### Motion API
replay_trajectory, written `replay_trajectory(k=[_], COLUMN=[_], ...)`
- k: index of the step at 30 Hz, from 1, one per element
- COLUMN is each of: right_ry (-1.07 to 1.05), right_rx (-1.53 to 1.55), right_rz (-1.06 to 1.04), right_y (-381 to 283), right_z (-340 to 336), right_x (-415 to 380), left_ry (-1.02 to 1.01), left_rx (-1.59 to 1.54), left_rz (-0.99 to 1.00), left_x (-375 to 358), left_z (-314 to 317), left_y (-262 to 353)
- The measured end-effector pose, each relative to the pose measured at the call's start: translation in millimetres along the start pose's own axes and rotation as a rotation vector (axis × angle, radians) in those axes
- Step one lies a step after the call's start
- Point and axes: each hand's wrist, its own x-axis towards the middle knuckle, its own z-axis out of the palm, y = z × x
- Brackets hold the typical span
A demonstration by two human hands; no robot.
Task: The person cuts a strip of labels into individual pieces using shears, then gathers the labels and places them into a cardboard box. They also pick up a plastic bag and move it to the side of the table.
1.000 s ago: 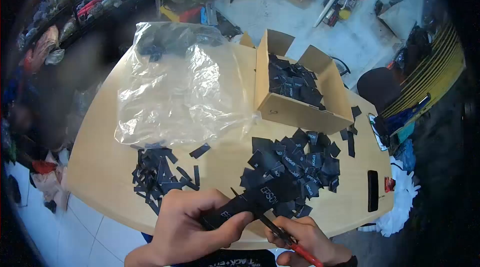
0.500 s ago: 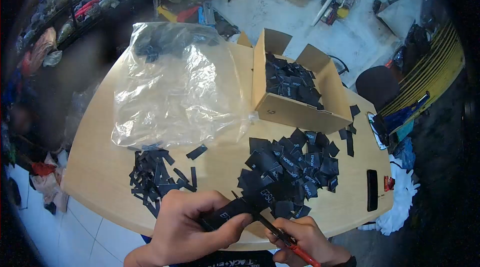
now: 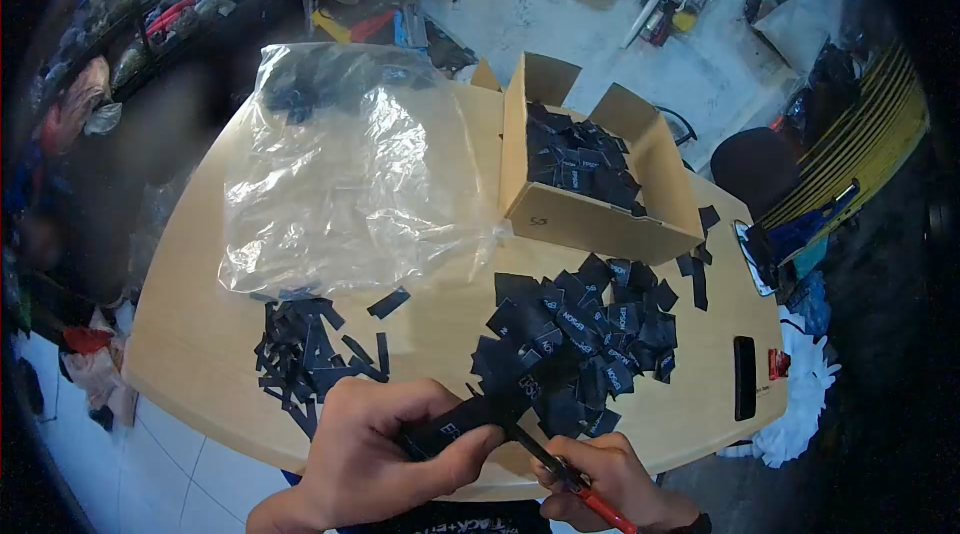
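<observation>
My left hand (image 3: 385, 449) pinches a black printed strip (image 3: 455, 426) between thumb and fingers near the table's front edge. Scissors with red handles (image 3: 600, 506) are gripped in my right hand (image 3: 615, 489), their dark blades at the strip beside my left thumb. Past the blades the strip reaches over a pile of black printed pieces (image 3: 620, 324). To the left, beyond my left hand, lies a heap of narrow black offcuts (image 3: 310, 349).
An open cardboard box (image 3: 600, 224) holds many black pieces. Left of it a clear plastic bag (image 3: 350, 184) lies on the wooden table (image 3: 200, 334). At the right are a black phone-like object (image 3: 744, 379), a small red item (image 3: 778, 365) and a few black strips.
The blades look closer together, and the far part of the strip has tilted slightly. Both hands are in nearly the same place; the view has shifted a little.
</observation>
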Motion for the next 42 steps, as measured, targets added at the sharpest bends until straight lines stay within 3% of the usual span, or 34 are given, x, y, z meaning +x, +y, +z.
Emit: replay_trajectory(k=[8, 10, 11, 13, 17, 20, 23, 25, 29, 32, 34, 35, 37, 39, 42], right_ry=[0.081, 0.035, 0.036, 0.098, 0.049, 0.039, 0.022, -0.013, 0.037, 0.104, 0.213, 0.213, 0.263, 0.285, 0.305], right_rx=[0.001, 0.548, 0.549, 0.429, 0.485, 0.453, 0.496, 0.039, 0.004, 0.102, 0.835, 0.837, 0.579, 0.582, 0.606], right_rz=[-0.087, 0.359, 0.36, 0.345, 0.419, 0.318, 0.438, 0.172, 0.126, 0.105, 0.592, 0.591, 0.269, 0.247, -0.017], right_y=[5, 2, 2, 3, -4, -6, 6, 15, 23, 26, 28, 31, 35, 29, 34], right_z=[5, 4, 6, 9, 1, -1, 2, 3, 6, 6, 0, -3, -7, -11, -11], right_x=[-3, -5, -5, -5, -2, -2, -5, -6, -7, -8, -9, -10, -11, -6, 3], left_ry=[-0.111, -0.113, -0.115, -0.117, -0.138, -0.157, -0.155, -0.173, -0.177, -0.176, -0.184, -0.192, -0.251, -0.312, -0.376], left_rx=[0.071, 0.076, 0.081, 0.083, 0.089, 0.107, 0.102, 0.103, 0.109, 0.176, 0.164, 0.152, 0.148, 0.142, 0.23], left_rz=[0.024, 0.021, 0.018, 0.008, -0.02, -0.052, -0.035, -0.038, -0.028, -0.006, 0.0, 0.006, -0.047, -0.101, 0.008], left_x=[7, 8, 9, 10, 10, 12, 14, 18, 21, 22, 23, 22, 23, 23, 22], left_z=[-5, -4, -4, -3, -4, -3, -1, 0, 3, 2, 3, 4, 5, 5, 6], left_y=[-5, -5, -5, -5, -10, -9, -11, -9, -10, -13, -17, -18, -8, -7, -12])
